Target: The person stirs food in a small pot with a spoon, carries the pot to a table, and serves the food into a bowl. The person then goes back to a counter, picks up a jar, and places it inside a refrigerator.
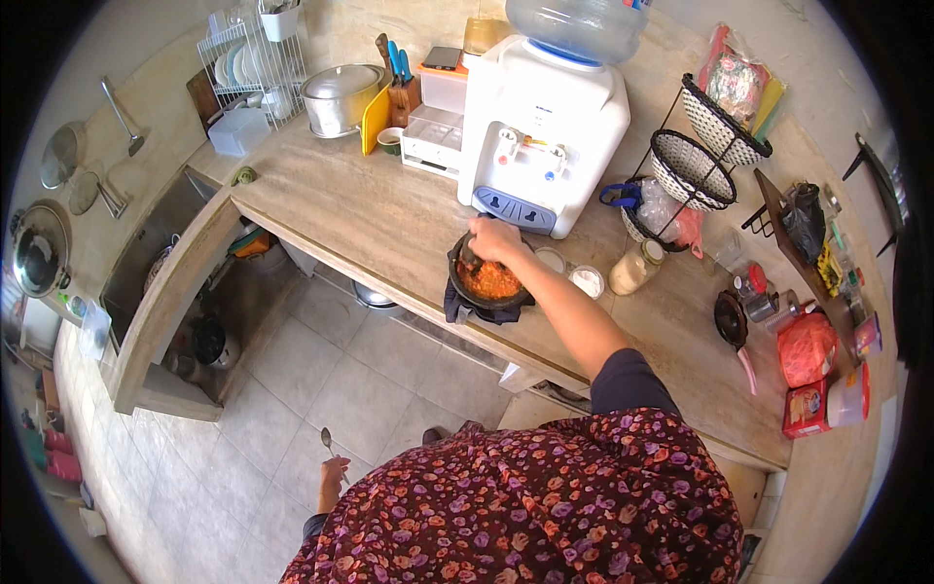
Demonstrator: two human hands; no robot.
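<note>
My right hand (493, 238) grips a dark stone pestle (471, 253) whose lower end presses into a red-orange chilli paste (500, 281). The paste fills a round stone mortar (478, 298), which sits on a folded dark cloth (461, 309) near the counter's front edge. Low at my side, over the floor, my left hand (333, 469) is closed around the handle of a metal spoon (326, 438), its bowl pointing up and away from me. Just right of the mortar stand a small dish (551, 258) and an open jar of white powder (587, 282).
Behind the mortar stands a white water dispenser (543, 109). A lidded glass jar (636, 269), a tiered basket rack (692, 169) and a small pan (731, 321) are to the right. Leftward are a lidded pot (343, 98), a yellow cutting board (376, 120) and the sink (157, 233).
</note>
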